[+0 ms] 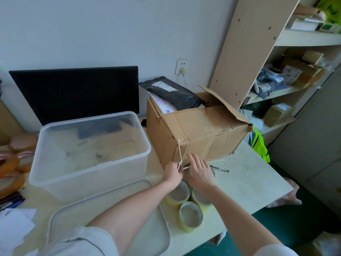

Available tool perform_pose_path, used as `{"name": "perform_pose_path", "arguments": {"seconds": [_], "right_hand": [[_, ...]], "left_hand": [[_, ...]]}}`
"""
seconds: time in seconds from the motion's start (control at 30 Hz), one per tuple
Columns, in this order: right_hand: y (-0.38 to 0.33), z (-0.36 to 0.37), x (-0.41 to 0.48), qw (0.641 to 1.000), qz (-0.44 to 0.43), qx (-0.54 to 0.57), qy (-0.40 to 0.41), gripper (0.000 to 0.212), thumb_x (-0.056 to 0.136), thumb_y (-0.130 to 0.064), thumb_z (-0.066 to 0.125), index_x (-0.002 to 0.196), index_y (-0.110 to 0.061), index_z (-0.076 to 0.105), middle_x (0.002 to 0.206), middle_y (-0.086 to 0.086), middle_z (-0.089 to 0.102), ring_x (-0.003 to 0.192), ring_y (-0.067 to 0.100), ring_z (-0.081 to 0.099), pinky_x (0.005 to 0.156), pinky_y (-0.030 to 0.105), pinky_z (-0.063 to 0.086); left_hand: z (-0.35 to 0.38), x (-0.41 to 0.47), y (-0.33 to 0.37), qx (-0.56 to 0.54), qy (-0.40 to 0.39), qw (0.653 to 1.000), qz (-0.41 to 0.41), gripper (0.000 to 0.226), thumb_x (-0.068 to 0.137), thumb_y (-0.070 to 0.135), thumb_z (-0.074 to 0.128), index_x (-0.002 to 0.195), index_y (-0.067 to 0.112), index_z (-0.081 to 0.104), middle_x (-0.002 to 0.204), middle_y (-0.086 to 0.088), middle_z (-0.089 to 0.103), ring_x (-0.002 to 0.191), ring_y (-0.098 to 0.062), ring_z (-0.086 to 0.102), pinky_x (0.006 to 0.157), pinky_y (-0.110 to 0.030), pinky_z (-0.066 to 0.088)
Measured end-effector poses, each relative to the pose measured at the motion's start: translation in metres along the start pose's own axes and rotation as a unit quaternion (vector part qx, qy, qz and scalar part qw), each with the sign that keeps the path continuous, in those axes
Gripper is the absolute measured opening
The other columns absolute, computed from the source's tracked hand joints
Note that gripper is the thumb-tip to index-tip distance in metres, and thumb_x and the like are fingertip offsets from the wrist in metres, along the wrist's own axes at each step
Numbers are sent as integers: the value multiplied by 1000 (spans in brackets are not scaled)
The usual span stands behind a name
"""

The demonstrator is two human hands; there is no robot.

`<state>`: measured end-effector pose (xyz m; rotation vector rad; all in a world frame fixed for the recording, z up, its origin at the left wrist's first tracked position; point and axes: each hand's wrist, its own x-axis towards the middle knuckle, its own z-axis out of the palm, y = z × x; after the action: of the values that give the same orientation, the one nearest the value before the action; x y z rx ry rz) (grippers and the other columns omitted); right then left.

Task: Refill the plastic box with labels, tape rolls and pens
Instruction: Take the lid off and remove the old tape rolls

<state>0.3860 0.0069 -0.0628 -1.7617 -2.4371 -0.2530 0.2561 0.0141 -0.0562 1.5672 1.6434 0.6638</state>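
Note:
The clear plastic box (44,172) stands open on the table, left of centre, and its lid (60,220) lies flat in front of it. Three yellowish tape rolls (191,217) sit near the front edge, under my forearms. A pen (220,169) lies by the cardboard box (203,133). My left hand (172,173) pinches a thin string at the cardboard box's lower corner. My right hand (200,172) hovers beside it with fingers spread, over another tape roll that it mostly hides. Several pens (11,201) and white paper sheets (14,226) lie at the far left.
A dark monitor (77,91) stands behind the plastic box. The cardboard box holds a black mailer bag (173,93). Orange tape rolls (9,167) are stacked at the left edge. Shelves (287,74) with parcels fill the right. The table's right edge drops to a green floor.

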Motion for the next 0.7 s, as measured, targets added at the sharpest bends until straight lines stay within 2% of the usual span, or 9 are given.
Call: {"name": "perform_pose_path", "arguments": {"seconds": [0.13, 0.17, 0.23, 0.27, 0.33, 0.4, 0.47, 0.6, 0.7], "right_hand": [[-5, -2, 0, 997, -37, -7, -68, 110, 41, -43, 82, 137, -16, 36, 125, 4, 65, 111, 21, 66, 91, 39, 53], [-8, -4, 0, 997, -21, 13, -77, 108, 51, -39, 82, 143, -15, 31, 131, 2, 60, 120, 20, 60, 99, 39, 47], [-13, -3, 3, 989, 34, 113, -93, 78, 82, -28, 64, 149, -16, 25, 137, 0, 55, 130, 20, 49, 109, 35, 31], [-13, 0, 4, 984, 64, 153, -69, 60, 89, -25, 52, 145, -15, 33, 130, 1, 60, 125, 22, 52, 106, 33, 31], [-13, -4, 6, 980, 94, 176, -8, 39, 88, -20, 39, 122, -12, 56, 105, 5, 71, 104, 28, 62, 90, 35, 40], [-12, -6, 8, 981, 80, 166, 55, 29, 80, -13, 45, 101, -11, 65, 87, 5, 73, 87, 29, 68, 77, 35, 48], [-7, -5, 10, 989, 46, 121, 77, 27, 76, -7, 54, 98, -14, 69, 86, 2, 74, 83, 26, 70, 74, 33, 52], [2, 0, 12, 992, 63, 41, -105, 37, 95, -12, 41, 130, -20, 53, 132, -1, 59, 126, 20, 49, 104, 32, 33], [0, 2, 12, 985, 87, 19, -147, 43, 96, -10, 39, 138, -17, 43, 145, 1, 45, 135, 22, 39, 110, 33, 30]], "left_hand": [[-3, -2, 4, -104, 24, 994, 16, 22, 90, 9, 56, 109, 3, 66, 95, -6, 63, 88, -19, 61, 89, -31, 50], [-5, -3, 3, -121, 31, 991, 37, 19, 89, 6, 56, 104, 2, 67, 93, -7, 63, 86, -16, 58, 85, -28, 48], [-7, -5, -1, -109, 26, 987, 115, 15, 89, 5, 57, 99, 2, 68, 94, -6, 61, 86, -13, 57, 82, -20, 44], [-9, -7, -2, -77, 18, 984, 160, 17, 91, 7, 56, 102, 2, 67, 99, -6, 60, 89, -12, 57, 83, -16, 42], [-12, -10, -8, -15, 5, 976, 217, 24, 97, 10, 48, 114, 2, 62, 112, -8, 59, 99, -13, 57, 86, -11, 37], [-14, -13, -12, -13, 7, 967, 254, 31, 98, 8, 39, 122, 1, 59, 119, -10, 57, 107, -15, 55, 90, -12, 37], [-14, -13, -14, -10, 11, 963, 268, 36, 96, 4, 36, 125, 2, 57, 129, -12, 52, 117, -20, 53, 100, -20, 39], [-1, -10, -24, 126, -100, 983, 90, 53, 98, 7, 39, 149, 15, 28, 160, -3, 18, 143, -22, 30, 115, -32, 27], [13, -8, -25, 108, -147, 983, -16, 40, 99, 19, 43, 136, 5, 44, 143, -15, 46, 130, -29, 47, 107, -33, 38]]}}
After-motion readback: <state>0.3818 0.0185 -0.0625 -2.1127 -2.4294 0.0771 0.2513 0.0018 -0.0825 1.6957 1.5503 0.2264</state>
